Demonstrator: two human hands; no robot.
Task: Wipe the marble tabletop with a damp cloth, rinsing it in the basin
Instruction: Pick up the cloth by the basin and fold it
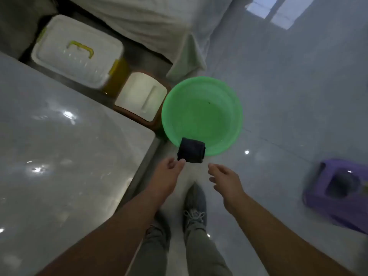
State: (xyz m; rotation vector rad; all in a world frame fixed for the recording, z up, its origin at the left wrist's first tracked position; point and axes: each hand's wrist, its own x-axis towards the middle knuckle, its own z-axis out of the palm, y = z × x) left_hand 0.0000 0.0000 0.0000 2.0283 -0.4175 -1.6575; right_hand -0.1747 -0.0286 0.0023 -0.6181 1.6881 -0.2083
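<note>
Cloth [191, 150]: dark, folded, at the near rim of the green basin [235, 124] on the floor.
Left hand [169, 173]: fingers touch the cloth's corner; whether they grip it, cannot tell.
Right hand [226, 181]: fingers loosely spread, holding nothing.
Marble surface [59, 146]: at left.

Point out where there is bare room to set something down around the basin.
Bare: the marble tabletop, left of the basin; the floor between basin and purple container. Crowded: the gap behind the table, filled by a white box and a small bin beside the basin.
</note>
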